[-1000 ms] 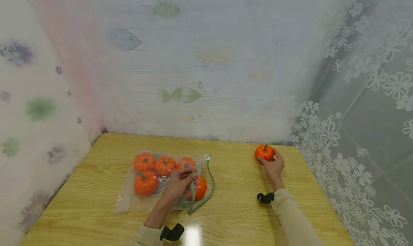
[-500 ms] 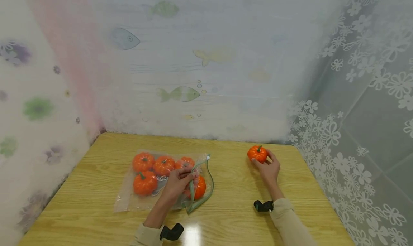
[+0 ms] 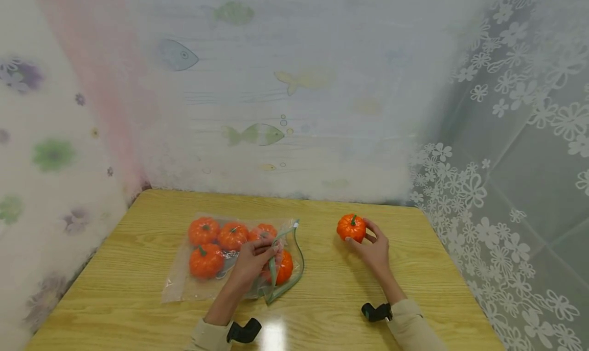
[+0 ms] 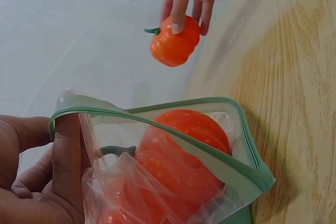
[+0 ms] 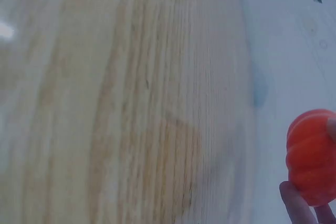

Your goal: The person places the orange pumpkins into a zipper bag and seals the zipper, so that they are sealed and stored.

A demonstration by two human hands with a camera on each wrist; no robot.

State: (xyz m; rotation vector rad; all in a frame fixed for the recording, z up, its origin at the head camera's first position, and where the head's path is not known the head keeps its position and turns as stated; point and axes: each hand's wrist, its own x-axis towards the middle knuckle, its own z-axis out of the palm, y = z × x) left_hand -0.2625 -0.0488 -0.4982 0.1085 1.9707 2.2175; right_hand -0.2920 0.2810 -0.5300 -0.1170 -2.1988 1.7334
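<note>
My right hand (image 3: 375,249) grips a small orange pumpkin (image 3: 352,228) with a green stem, held over the right half of the table. In the left wrist view that pumpkin (image 4: 175,42) hangs beyond the bag's mouth, apart from it. My left hand (image 3: 253,261) pinches the green-edged rim of a clear zip bag (image 3: 177,284), whose mouth gapes toward the right. Several orange pumpkins lie inside, one pumpkin (image 4: 181,156) just within the opening. The right wrist view catches only part of the held pumpkin (image 5: 312,158) and some fingertips (image 5: 295,201).
The wooden table (image 3: 331,310) reaches back to a wall covering (image 3: 322,151) printed with fish. A flower-patterned sheet (image 3: 520,228) borders the right side. Each wrist bears a black camera mount (image 3: 244,331).
My right hand has carried the pumpkin leftward and a little nearer to me, closer to the bag. The left hand and the bag stay almost in place.
</note>
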